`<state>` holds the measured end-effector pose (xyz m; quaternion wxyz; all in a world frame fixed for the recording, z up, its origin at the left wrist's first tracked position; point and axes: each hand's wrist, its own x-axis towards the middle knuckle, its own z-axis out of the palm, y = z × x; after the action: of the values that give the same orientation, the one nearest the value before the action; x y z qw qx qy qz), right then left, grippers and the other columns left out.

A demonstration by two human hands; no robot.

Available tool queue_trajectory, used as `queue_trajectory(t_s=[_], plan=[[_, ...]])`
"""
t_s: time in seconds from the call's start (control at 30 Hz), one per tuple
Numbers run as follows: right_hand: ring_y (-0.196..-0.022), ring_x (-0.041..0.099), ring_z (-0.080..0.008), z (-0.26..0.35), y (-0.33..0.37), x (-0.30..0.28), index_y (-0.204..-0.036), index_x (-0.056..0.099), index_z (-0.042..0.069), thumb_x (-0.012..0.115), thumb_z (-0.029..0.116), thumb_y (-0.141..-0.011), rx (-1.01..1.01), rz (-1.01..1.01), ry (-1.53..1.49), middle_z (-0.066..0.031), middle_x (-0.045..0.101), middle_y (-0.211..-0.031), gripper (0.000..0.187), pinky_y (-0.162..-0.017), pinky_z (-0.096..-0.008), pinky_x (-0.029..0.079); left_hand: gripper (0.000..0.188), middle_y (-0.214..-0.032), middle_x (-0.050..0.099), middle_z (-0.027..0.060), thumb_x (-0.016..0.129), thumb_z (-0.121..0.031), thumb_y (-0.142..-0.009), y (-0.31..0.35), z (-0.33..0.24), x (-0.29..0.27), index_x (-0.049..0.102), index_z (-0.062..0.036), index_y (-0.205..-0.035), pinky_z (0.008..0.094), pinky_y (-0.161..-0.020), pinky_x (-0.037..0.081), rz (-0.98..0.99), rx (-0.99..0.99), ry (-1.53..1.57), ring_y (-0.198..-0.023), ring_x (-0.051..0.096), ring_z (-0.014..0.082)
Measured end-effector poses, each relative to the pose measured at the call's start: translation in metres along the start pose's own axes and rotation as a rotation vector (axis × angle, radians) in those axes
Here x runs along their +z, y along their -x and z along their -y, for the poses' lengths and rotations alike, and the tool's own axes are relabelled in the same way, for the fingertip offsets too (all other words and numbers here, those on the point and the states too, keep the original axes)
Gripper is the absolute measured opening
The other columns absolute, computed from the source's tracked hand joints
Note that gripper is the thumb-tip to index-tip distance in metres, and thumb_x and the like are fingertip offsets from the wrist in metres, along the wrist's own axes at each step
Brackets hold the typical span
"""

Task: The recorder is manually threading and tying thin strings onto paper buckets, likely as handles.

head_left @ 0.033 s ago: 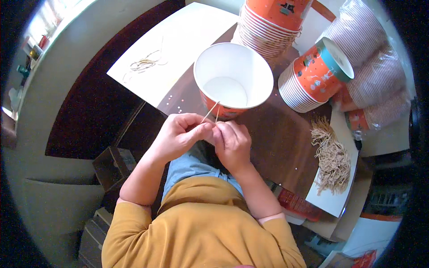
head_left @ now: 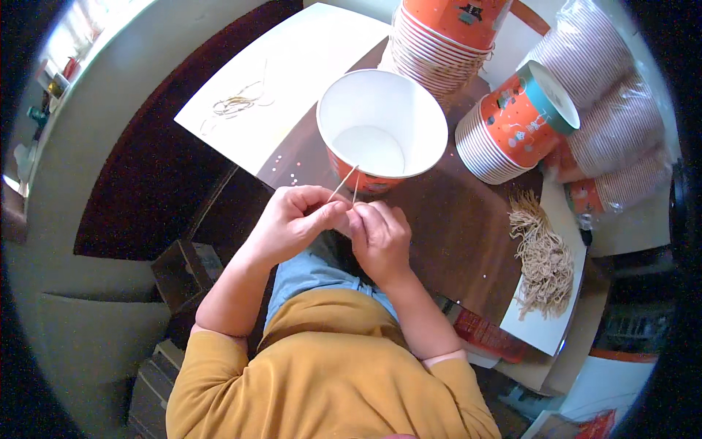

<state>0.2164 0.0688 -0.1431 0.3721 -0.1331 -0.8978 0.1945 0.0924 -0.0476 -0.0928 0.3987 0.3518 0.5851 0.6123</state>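
brown table (head_left: 453, 219), hands (head_left: 292, 219) on string (head_left: 342, 183)

I identify a small packaging workshop: stacked orange paper cups (head_left: 446, 44) crowd the brown counter (head_left: 453, 219), with a pile of string pieces (head_left: 545, 260) just beside it.

One head-worn fisheye camera looks steeply down from above the person, quite near the desk (head_left: 468, 234); its dark, bent rim probably hides the far edges of the scene.
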Motion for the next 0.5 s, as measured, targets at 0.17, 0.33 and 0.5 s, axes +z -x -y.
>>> queue_trajectory(t_s=[0.17,0.33,0.5], plan=[[-0.067,0.057,-0.0252,0.003,0.007,-0.01,-0.085,0.062,0.007,0.061,0.016,-0.084,0.015,0.015,-0.058,-0.0063,0.059,-0.075,0.009,-0.063,-0.0389,0.043,0.03,-0.066,0.056,-0.0017,0.049,-0.025,-0.096,-0.003,0.004,0.007,0.066,-0.0002,-0.1,0.0175,-0.048,0.032,-0.154,-0.048,0.265,-0.051,0.042,0.0033],[-0.067,0.057,-0.0268,0.009,0.002,-0.026,-0.082,0.058,0.007,0.066,0.012,-0.073,-0.126,0.129,-0.121,-0.0086,0.057,-0.076,0.013,-0.062,-0.0397,0.043,0.028,-0.058,0.057,0.0059,0.046,-0.018,-0.096,-0.008,0.01,0.01,0.058,0.0012,-0.113,0.019,-0.033,0.027,-0.113,-0.277,0.589,-0.035,0.037,0.006],[-0.065,0.056,-0.0286,0.015,-0.008,-0.043,-0.084,0.06,0.007,0.066,0.005,-0.075,-0.151,0.251,-0.084,-0.0091,0.058,-0.074,0.011,-0.061,-0.0379,0.042,0.029,-0.062,0.058,0.0057,0.048,-0.016,-0.095,-0.007,0.005,0.0,0.057,0.0016,-0.117,0.0186,-0.037,0.025,0.18,-0.325,0.706,-0.038,0.035,0.0049]])
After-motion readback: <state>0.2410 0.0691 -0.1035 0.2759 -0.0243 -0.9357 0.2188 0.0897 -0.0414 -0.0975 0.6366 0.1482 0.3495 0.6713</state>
